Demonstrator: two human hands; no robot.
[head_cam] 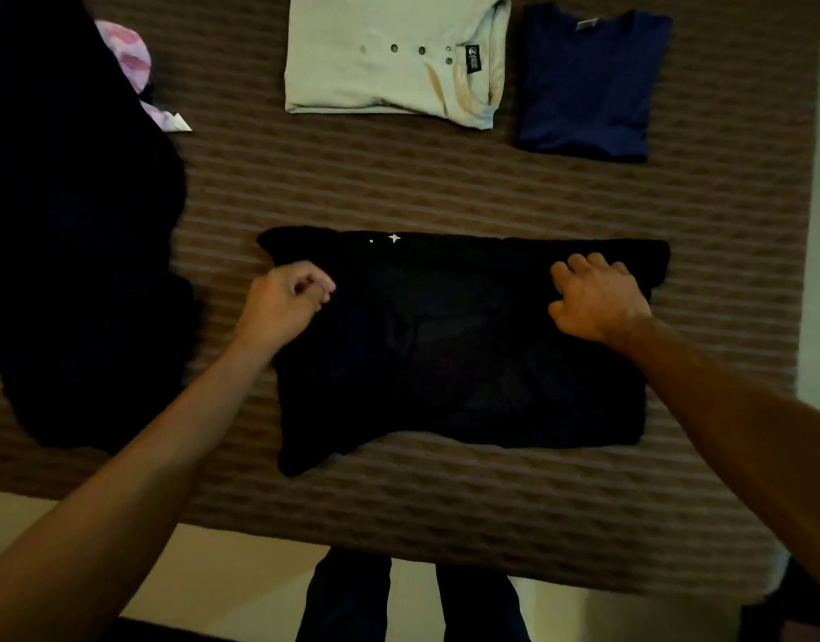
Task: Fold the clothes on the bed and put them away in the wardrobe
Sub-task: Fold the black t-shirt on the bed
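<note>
Head view, looking down: a black garment lies flat on the bed, partly folded into a wide rectangle near the bed's front edge, with a loose flap sticking out at its lower left corner and a small white star mark near its top edge. On the garment's left edge sits the left hand, fingers curled in toward the palm and seeming to pinch the cloth there, though the dark fabric makes the grip hard to confirm. Over the garment's upper right part rests the right hand, palm down with its fingers bent and pressing onto the cloth; whether any fabric is caught under the fingers cannot be told. Farther back on the striped brown bedcover, well apart from the black garment, lie two folded pieces side by side: a pale green buttoned shirt and, just beside it on the right, a dark blue t-shirt. At the left edge of the bed a heap of dark clothes is piled up, with a pink patterned piece showing at its upper rim. Below the bed's front edge the person's dark trouser legs stand on a pale floor.
</note>
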